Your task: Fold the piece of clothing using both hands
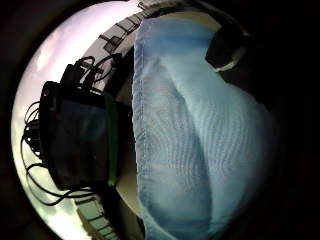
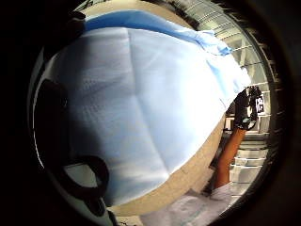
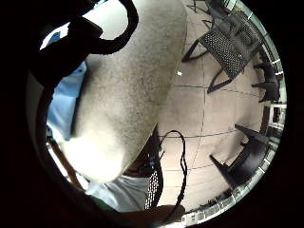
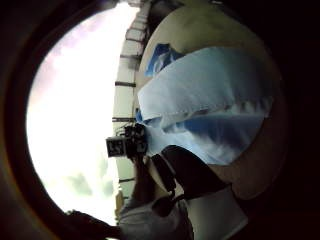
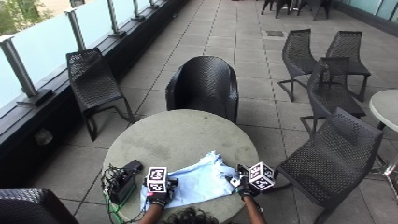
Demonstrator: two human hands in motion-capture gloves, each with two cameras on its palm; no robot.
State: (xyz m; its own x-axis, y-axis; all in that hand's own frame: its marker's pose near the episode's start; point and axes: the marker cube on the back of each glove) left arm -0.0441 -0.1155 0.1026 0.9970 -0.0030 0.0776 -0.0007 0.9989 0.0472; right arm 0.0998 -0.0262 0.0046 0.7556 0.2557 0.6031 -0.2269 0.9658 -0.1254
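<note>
The round grey worktop is the biggest thing here. Black woven chairs stand on the tiled floor all around the worktop, and a glass railing runs along the far side of the floor.

The light blue piece of clothing lies on the worktop, at the edge close to the person. It lies mostly flat, with a bunched-up part at the end nearer the middle of the worktop.

A black box with wires sits on the worktop just beside the clothing. Nothing lies on top of the clothing.

The left hand is at one near corner of the clothing, and the right hand is at the other near corner. From above, both hands are small, so you cannot tell what the fingers do.

The left palm views fill up with blue cloth, so that palm is very close to the clothing. One of them shows the stitched edge of the cloth, and a dark fingertip at the cloth's edge, but you cannot tell if it pinches.

One right palm view shows a fold of cloth lifted over the rest. The other shows mostly bare worktop and only a little blue. I cannot tell how the right fingers are set.
</note>
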